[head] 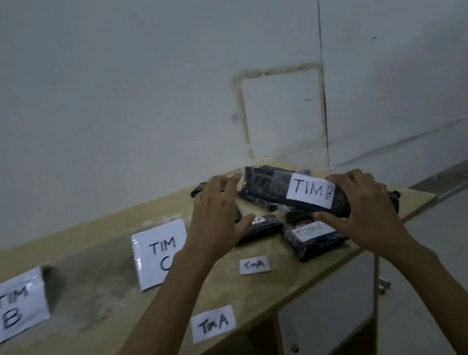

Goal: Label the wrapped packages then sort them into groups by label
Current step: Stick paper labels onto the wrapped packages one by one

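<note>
- The long pale wooden table (115, 286) runs away to the left of my grip; the black packages sit bunched at its far right end, under my hands.
- Well left of my grip stand two white paper group signs: the one marked TIM B (11, 308) at the far left, the one marked TIM C (160, 253) beside my left forearm.
- My right hand (359, 210) clasps the near end of a long black plastic-wrapped package with a white TIM B label (292, 191), lifted clear above the pile. I judge the labelling of this one done and the sorting step in hand.
- My left hand (218, 213) hovers spread wide and empty, just left of that package.
- Below my grip lie smaller black wrapped packages, one with a faint label (312, 240), another (261, 226) partly hidden by my left hand.
- Nearer me lie two loose white paper labels, one larger (213, 324) and one smaller (254, 265); their writing seems to read Tim A.
- Next, I think, the package must travel left across to the TIM B sign; the TIM C sign stands in that path, so I would need to pass over it.
</note>
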